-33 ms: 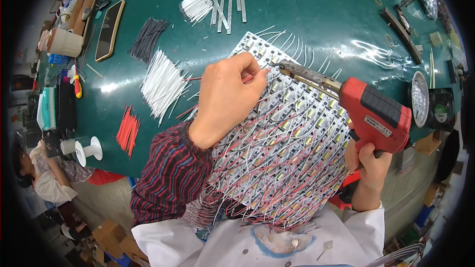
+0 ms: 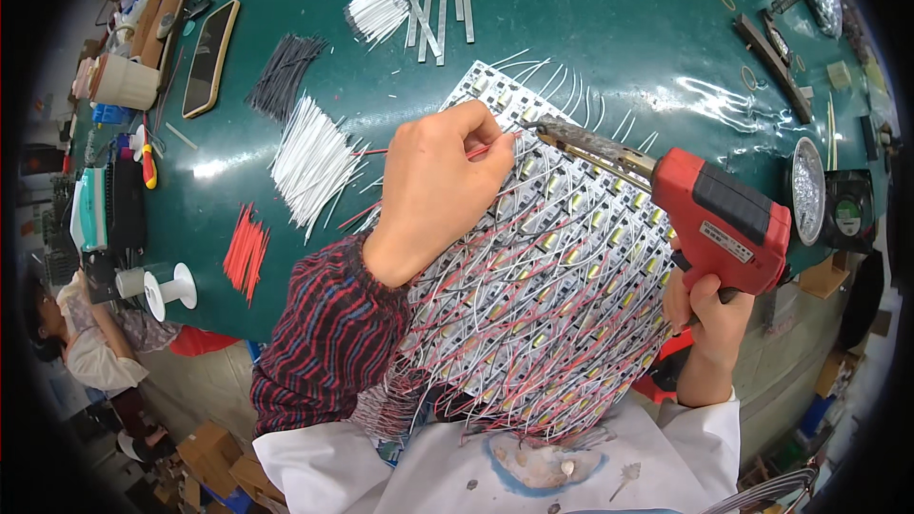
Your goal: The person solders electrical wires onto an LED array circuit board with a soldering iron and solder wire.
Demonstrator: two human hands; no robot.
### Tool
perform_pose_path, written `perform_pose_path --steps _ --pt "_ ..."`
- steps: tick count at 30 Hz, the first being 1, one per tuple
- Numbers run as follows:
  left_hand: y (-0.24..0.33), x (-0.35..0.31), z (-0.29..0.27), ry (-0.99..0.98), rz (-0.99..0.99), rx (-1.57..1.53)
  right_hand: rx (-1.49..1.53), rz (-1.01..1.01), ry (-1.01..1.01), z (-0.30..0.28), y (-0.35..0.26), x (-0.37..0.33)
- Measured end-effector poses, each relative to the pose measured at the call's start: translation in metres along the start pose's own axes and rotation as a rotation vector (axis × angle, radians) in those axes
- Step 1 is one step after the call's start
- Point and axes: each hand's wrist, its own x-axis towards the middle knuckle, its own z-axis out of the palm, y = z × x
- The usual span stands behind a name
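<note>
My left hand [image 2: 438, 190] pinches a red wire [image 2: 376, 151] between thumb and forefinger, its end pointing right over the board. Closed around the handle of a red and black soldering gun [image 2: 728, 219] is my right hand [image 2: 709, 314]. The gun's dark tip lies over the upper part of the LED board sheet [image 2: 490, 86], close to the wire's end; whether they touch is too small to tell. Red and white wires stick out all over the sheet, which slopes down from the table toward my lap. My left wrist rests over its left side.
Left of the sheet lie bundles of white wires [image 2: 316, 167], black wires [image 2: 286, 76] and red wires [image 2: 247, 252]. A phone [image 2: 210, 59], a white spool [image 2: 173, 293] and metal strips [image 2: 443, 0] are farther out. On the right stands a round metal dish [image 2: 807, 192]. Another person [image 2: 95, 333] sits at far left.
</note>
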Motion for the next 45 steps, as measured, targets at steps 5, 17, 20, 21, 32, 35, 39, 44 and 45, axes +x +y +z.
perform_pose_path --steps 5,17,20,21,32,35,39,44,45 --pt "-0.001 0.001 0.0 0.003 0.039 0.023 -0.133 -0.087 -0.016 0.006 0.002 0.005" --pt "-0.001 0.001 0.002 0.031 0.114 0.064 -0.058 0.047 0.006 0.004 0.002 0.001" --pt "-0.002 0.001 0.0 0.031 0.114 0.056 -0.037 -0.004 0.007 0.002 0.004 -0.003" --pt "-0.001 0.001 0.001 0.031 0.118 0.059 -0.009 0.003 0.034 0.001 0.003 -0.006" --pt "0.004 0.0 -0.005 0.002 0.113 0.073 0.114 -0.084 0.043 -0.004 0.002 -0.016" --pt "0.008 -0.007 -0.029 -0.084 0.069 0.215 0.111 -0.08 0.066 -0.008 0.002 -0.021" --pt "0.028 -0.014 -0.063 -0.097 -0.019 0.164 0.05 -0.148 0.13 -0.01 0.002 -0.025" --pt "0.035 -0.013 -0.006 0.003 0.199 0.095 -0.018 -0.195 0.101 -0.004 -0.005 -0.025" --pt "0.028 -0.013 0.002 0.003 0.195 0.096 -0.03 -0.187 0.108 -0.001 -0.004 -0.024"
